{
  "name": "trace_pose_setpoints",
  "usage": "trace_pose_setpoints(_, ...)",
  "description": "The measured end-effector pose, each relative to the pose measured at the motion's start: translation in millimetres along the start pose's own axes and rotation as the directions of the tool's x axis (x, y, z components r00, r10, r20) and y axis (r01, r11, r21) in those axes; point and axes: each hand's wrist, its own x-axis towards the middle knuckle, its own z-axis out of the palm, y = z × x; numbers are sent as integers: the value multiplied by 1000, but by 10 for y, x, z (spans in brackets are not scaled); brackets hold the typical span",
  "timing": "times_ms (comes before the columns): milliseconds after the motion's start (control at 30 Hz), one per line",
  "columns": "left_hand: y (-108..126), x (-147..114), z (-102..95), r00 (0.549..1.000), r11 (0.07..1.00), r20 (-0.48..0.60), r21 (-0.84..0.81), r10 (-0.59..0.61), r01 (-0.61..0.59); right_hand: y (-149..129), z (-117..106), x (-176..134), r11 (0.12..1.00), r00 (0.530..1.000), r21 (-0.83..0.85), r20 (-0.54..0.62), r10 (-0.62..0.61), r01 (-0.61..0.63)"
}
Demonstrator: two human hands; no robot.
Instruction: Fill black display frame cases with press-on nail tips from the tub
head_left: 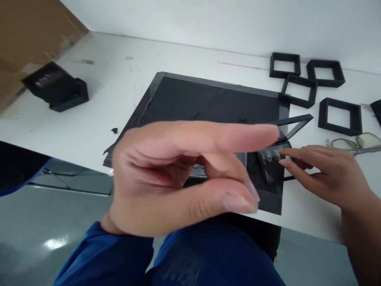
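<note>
Nail-shaped pieces point(268, 155) lie in a row over the black mat's point(214, 95) right side. Large in view, the left hand point(184, 178) extends its index finger rightward above the thumb, apart. The right hand point(324, 171) reaches in, index and thumb beside the rightmost piece; whether they pinch it, I cannot tell.

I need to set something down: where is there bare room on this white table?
Widest: the white table between the black boxy object and the black mat, bare but for a black scrap. Another strip lies behind the mat, left of the square frames. Crowded: the right side, with those frames, eyeglasses, the open case and the right hand.
</note>
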Motion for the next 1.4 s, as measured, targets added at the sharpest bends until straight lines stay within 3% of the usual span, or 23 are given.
trace_pose_setpoints(100, -14, -49, 146, 994, 993, 108, -119, 35, -22, -84, -33, 38, 997, 994, 40, -86, -68, 72)
trace_pose_setpoints(200, -94, -55, 278, 977, 995, 209, -80, -48, 66, -182, -70, 63, 977, 978, 172, -187, -95, 128)
trace_pose_setpoints(267, -139, -37, 373, 965, 996, 261, -79, -23, 45, -239, -89, 65, 942, 962, 286, -252, -101, 174)
trace_pose_setpoints(433, -156, 25, 617, 978, 998, 211, -54, -11, 23, -319, -125, 42, 850, 959, 498, -284, -26, 171)
trace_pose_setpoints(600, -191, 24, 720, 972, 988, 228, -132, -50, 82, -327, -150, 26, 842, 919, 510, -391, 46, 174)
trace_pose_setpoints(767, -267, -30, 716, 982, 972, 168, -201, -89, 123, -360, -145, 31, 869, 935, 471, -354, 32, 149)
trace_pose_setpoints(967, -304, -50, 668, 973, 974, 210, -178, -99, 138, -380, -174, 64, 868, 952, 471, -307, -8, 159)
trace_pose_setpoints(1100, -328, -32, 657, 978, 961, 186, -239, -99, 143, -390, -206, 66, 834, 972, 542, -233, 36, 99)
trace_pose_setpoints(1267, -352, -6, 695, 963, 918, 233, -337, -136, 211, -398, -189, 47, 724, 986, 689, -137, 94, 27)
trace_pose_setpoints(1400, -385, 9, 727, 976, 946, 188, -281, -111, 162, -360, -176, 40, 692, 987, 722, -120, 106, 13)
